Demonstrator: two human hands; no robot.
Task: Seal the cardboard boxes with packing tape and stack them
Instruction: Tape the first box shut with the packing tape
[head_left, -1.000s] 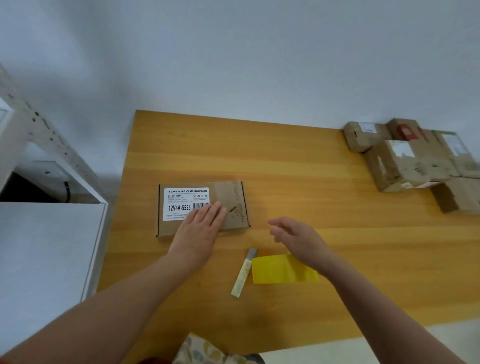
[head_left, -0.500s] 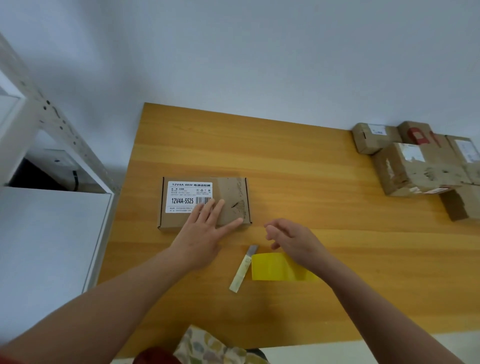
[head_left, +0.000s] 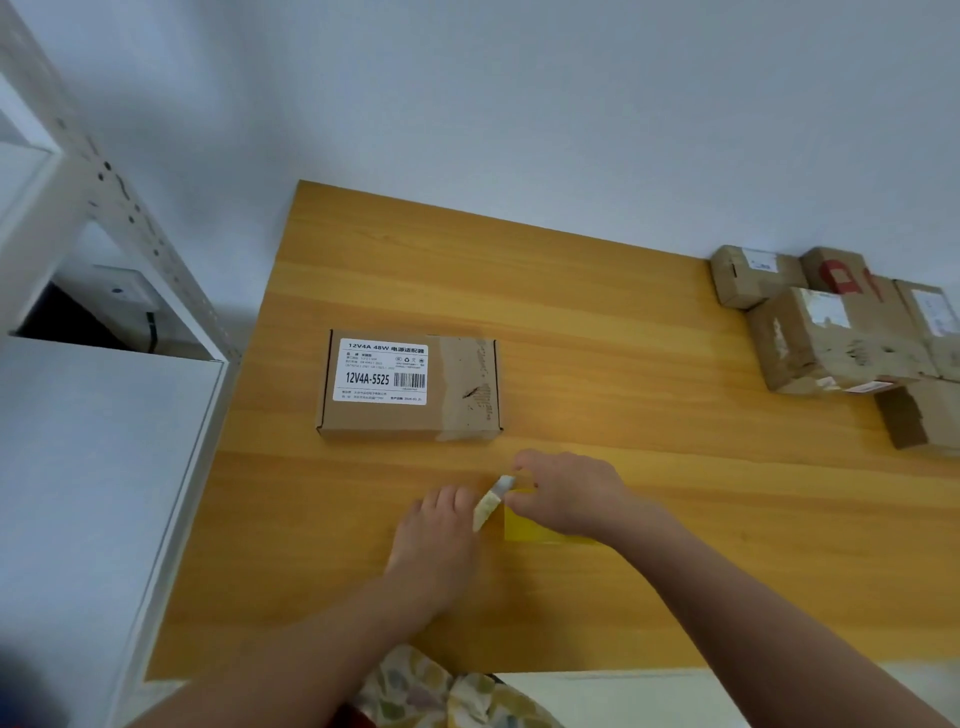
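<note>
Sliding the left hand (head_left: 436, 530) off the box (head_left: 410, 384) since half a second back, and bringing both hands together at the knife (head_left: 491, 501) now.

Going left to right then. Seeing a white rack (head_left: 119, 208) far left, with a white cabinet (head_left: 78, 467) below it, right up against the table (head_left: 571, 291) edge.

Finding the box lying flat on the table, left of centre, closed and untouched, with a white label (head_left: 383, 371) facing up and a shiny strip (head_left: 465, 389) across its right end. Catching a bit of flowery cloth (head_left: 415, 691) at the near edge.

Resting the left hand on the table nearer than the box, right up against the knife's cream handle. Honestly not managing to tell whether it's gripping the handle or just lying beside it.

Pinching the knife near its blade end with the right hand (head_left: 566, 493), thumb and forefinger curled in tight, so a narrow grip on the knife. Covering part of the yellow tape (head_left: 524, 530) on the table with that same hand.

Spotting a pile (head_left: 841, 338) of brown cartons far right by the wall, well apart from the hands, some with white labels, one with red marks.
</note>
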